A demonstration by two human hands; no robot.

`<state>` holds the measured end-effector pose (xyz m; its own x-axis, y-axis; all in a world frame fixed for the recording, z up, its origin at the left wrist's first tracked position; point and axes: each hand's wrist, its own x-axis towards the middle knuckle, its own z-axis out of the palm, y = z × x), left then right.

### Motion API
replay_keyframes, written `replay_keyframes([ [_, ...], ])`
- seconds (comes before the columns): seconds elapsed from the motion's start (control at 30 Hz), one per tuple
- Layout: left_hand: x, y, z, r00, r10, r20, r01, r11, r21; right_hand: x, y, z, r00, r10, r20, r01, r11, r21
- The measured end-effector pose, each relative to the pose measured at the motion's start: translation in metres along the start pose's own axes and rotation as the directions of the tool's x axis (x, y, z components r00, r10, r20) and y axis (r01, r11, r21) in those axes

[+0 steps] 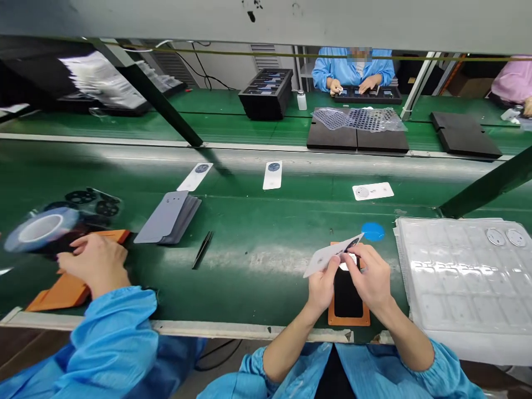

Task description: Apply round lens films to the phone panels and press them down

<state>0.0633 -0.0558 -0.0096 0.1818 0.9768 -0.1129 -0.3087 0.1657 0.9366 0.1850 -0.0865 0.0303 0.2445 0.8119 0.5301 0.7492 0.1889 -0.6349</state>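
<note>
My left hand [322, 285] pinches a thin white card [324, 257] by its near side, tilted above the bench. A dark round marking or part shows at the card's far end. There my right hand [372, 274] has its thumb and fingers closed at the edge; whether they also grip a small piece cannot be made out. Beneath both hands lies an orange fixture [349, 321] with a black pad [348, 296], partly covered. A blue disc [373, 231] rests just beyond my right hand.
To my right stands a stack of clear trays [457, 277]. Tweezers [203, 249] and grey plates [164, 219] lie left. White cards [272, 175] line the bench's far part. A co-worker's hand [95, 260] works beside a tape roll [40, 231]. A slanted post [486, 191] rises at right.
</note>
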Motion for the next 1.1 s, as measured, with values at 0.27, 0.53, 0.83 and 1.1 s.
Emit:
replay_keyframes([
  [0.27, -0.006, 0.002, 0.0, 0.972, 0.144, 0.184, -0.178, 0.967, 0.18, 0.001, 0.001, -0.003, 0.996, 0.083, -0.026, -0.081, 0.995, 0.053],
  [0.53, -0.012, 0.012, 0.005, 0.887, 0.311, 0.342, -0.417, 0.857, 0.304, 0.0, 0.005, 0.0, 0.996, 0.083, -0.021, -0.083, 0.996, -0.024],
  [0.83, 0.011, 0.0, -0.005, 0.988, -0.145, -0.048, 0.136, 0.979, -0.151, 0.03, 0.052, -0.008, 0.892, 0.427, 0.146, -0.383, 0.888, -0.254],
  [1.1, 0.023, 0.019, -0.034, 0.993, -0.114, -0.034, 0.11, 0.988, -0.108, 0.062, 0.102, -0.039, 0.779, 0.595, 0.198, -0.411, 0.723, -0.555],
])
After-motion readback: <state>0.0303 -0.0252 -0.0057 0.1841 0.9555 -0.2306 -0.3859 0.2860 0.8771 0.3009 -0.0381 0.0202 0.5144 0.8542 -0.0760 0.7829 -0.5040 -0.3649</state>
